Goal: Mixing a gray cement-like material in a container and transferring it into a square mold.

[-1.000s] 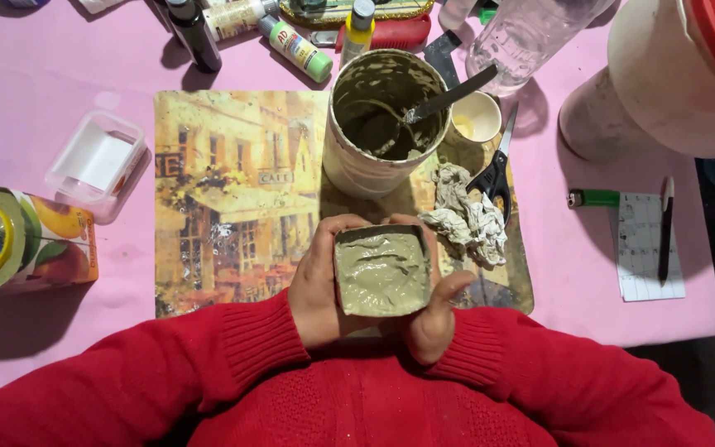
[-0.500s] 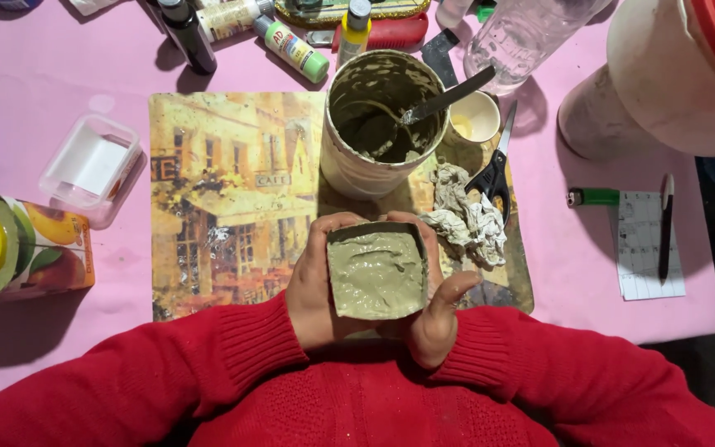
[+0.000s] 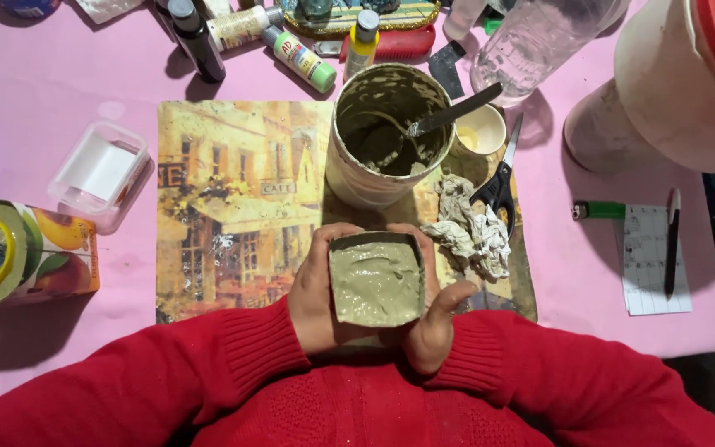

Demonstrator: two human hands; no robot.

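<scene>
Unchanged since earlier: left hand (image 3: 314,300) and right hand (image 3: 434,319) grip the square grey-paste-filled mould (image 3: 376,281), fingers closed around its sides; mould underside and fingertips hidden

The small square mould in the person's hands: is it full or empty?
Full. The square mould, cupped between the left hand and right hand, holds grey-green paste level with its rim, and no bare bottom shows.

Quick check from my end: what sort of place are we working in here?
Most likely a home craft table. Both hands, left and right, cup a square mould of grey paste over a picture placemat; a paste-smeared mixing tub, small paint bottles and scissors lie on the pink tablecloth.
</scene>
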